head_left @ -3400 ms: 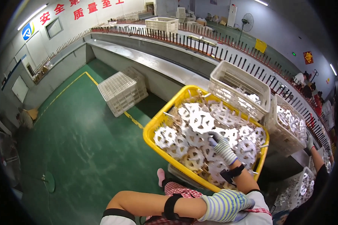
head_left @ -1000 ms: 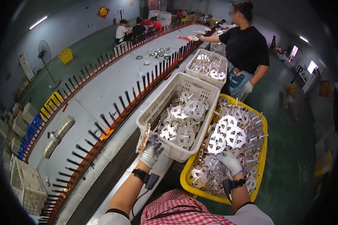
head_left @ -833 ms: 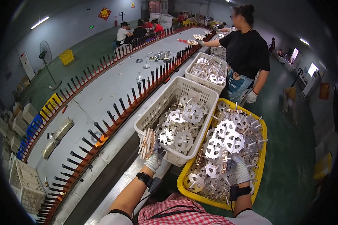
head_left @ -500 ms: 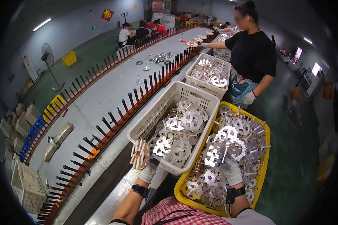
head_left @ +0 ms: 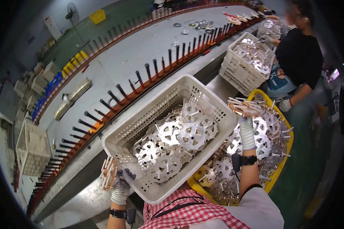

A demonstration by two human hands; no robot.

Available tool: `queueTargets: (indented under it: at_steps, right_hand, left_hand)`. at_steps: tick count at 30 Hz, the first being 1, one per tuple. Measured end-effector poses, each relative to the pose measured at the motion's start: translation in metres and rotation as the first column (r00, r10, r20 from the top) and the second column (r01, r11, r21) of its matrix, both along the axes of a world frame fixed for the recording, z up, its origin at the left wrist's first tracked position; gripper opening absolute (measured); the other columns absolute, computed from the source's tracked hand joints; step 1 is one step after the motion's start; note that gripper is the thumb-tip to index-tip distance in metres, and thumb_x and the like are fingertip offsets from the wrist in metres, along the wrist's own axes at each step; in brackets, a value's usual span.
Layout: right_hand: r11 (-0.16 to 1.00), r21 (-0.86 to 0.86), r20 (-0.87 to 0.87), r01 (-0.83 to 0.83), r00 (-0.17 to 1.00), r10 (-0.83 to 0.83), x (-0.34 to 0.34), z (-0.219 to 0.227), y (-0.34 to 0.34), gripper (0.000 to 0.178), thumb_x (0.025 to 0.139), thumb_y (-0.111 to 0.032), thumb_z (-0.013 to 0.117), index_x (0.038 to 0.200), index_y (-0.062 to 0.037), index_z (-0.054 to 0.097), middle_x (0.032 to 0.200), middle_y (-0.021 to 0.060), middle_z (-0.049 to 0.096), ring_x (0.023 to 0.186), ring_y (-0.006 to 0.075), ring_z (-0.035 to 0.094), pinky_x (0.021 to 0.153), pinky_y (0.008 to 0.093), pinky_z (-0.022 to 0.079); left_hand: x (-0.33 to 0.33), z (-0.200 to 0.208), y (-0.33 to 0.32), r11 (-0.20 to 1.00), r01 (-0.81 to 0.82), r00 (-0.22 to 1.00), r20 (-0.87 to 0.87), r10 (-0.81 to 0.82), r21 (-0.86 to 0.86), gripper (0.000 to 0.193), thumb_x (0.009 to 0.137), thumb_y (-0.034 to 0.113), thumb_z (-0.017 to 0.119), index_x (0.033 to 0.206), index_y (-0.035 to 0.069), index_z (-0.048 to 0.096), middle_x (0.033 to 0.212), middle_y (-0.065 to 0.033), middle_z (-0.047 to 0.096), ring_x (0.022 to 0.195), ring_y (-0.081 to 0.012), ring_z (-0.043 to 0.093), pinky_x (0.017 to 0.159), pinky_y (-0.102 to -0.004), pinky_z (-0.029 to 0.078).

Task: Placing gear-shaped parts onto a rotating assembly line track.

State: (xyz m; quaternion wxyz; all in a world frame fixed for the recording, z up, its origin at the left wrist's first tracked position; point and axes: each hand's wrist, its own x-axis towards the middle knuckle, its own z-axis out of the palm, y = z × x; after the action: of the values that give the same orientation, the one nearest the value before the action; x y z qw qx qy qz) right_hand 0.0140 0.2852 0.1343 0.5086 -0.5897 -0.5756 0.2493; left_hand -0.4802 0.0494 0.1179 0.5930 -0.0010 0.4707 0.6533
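My gloved left hand [head_left: 121, 186] is at the near left corner of the grey perforated basket [head_left: 120, 143]. Its dark fingertips lie close to the rim, and it holds a copper-coloured part with white pins [head_left: 108, 174], which sticks out to the left. My gloved right hand [head_left: 247, 128] is raised beside the basket's far right side. A similar pinned copper-coloured part [head_left: 245, 107] is in its grip and hides its fingers. Inside the basket lie many silvery toothed discs [head_left: 192, 135], several with pins.
A yellow tub [head_left: 287, 150] of similar discs stands at right, partly under the basket. Beyond it are another crate [head_left: 239, 72] and a person in black [head_left: 300, 57]. A track of upright black-topped posts [head_left: 120, 91] curves round the grey table [head_left: 114, 70].
The grey basket has come nearer and turned, overlapping the yellow tub. My left hand has moved left and down; my right hand has risen from the discs with a copper-coloured part. My view has turned.
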Motion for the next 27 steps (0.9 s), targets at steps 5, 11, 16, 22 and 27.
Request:
queueTargets:
  at_steps: [5, 11, 16, 22, 27]
  right_hand:
    - [0.907, -0.233, -0.109, -0.352, 0.936, 0.335, 0.033, -0.035, 0.049, 0.026, 0.09, -0.017, 0.052, 0.111, -0.0008, 0.054, 0.094, 0.0077, 0.061, 0.086, 0.0176, 0.058, 0.089, 0.0332, 0.045]
    - [0.633, -0.451, -0.755, -0.629, 0.647, 0.105, -0.013, 0.013, -0.001, 0.017, 0.078, -0.01, 0.062, 0.062, -0.0098, 0.055, 0.065, 0.0004, 0.054, 0.057, 0.0125, 0.05, 0.073, 0.0252, 0.046]
    - [0.505, -0.347, -0.035, -0.791, 0.549, 0.835, -0.093, -0.033, -0.085, 0.023, 0.078, -0.002, 0.054, 0.1, -0.007, 0.055, 0.1, 0.0111, 0.056, 0.091, 0.0208, 0.057, 0.082, 0.034, 0.048]
    - [0.155, -0.085, 0.209, -0.984, 0.134, 0.969, -0.248, -0.063, -0.158, 0.03, 0.085, -0.009, 0.05, 0.116, -0.0073, 0.05, 0.115, 0.0092, 0.054, 0.096, 0.0235, 0.054, 0.086, 0.0323, 0.043]
    - [-0.042, 0.089, -0.977, -0.995, -0.095, 0.193, -0.372, -0.105, -0.218, 0.021, 0.089, -0.03, 0.06, 0.095, -0.01, 0.06, 0.081, -0.0045, 0.054, 0.077, 0.0087, 0.048, 0.069, 0.0278, 0.043]
  left_hand:
    - [0.008, 0.001, -0.032, 0.986, -0.16, 0.985, 0.055, 0.162, -0.04, 0.023, 0.084, 0.033, 0.065, 0.09, 0.015, 0.052, 0.093, -0.0074, 0.06, 0.081, -0.0228, 0.058, 0.074, -0.0414, 0.052]
    - [-0.048, -0.032, -0.097, 0.999, -0.035, 0.993, -0.117, 0.03, -0.042, 0.052, 0.074, 0.053, 0.069, 0.106, 0.014, 0.056, 0.096, -0.0023, 0.059, 0.085, -0.0184, 0.056, 0.077, -0.0348, 0.05]
    - [-0.176, -0.064, -0.233, 0.997, -0.048, 0.937, -0.347, 0.027, -0.053, 0.06, 0.082, 0.056, 0.057, 0.117, 0.009, 0.053, 0.105, -0.0031, 0.057, 0.094, -0.0189, 0.055, 0.085, -0.0336, 0.046]
    - [-0.262, -0.012, -0.292, 0.816, -0.474, 0.735, -0.658, 0.16, -0.331, 0.041, 0.094, 0.03, 0.038, 0.123, 0.004, 0.052, 0.104, -0.0137, 0.06, 0.09, -0.0268, 0.059, 0.073, -0.0424, 0.048]
    - [0.096, 0.22, 0.077, 0.853, -0.505, 0.637, -0.724, 0.265, -0.132, 0.042, 0.091, 0.04, 0.04, 0.113, 0.006, 0.05, 0.099, -0.0123, 0.059, 0.081, -0.0226, 0.054, 0.066, -0.0359, 0.044]
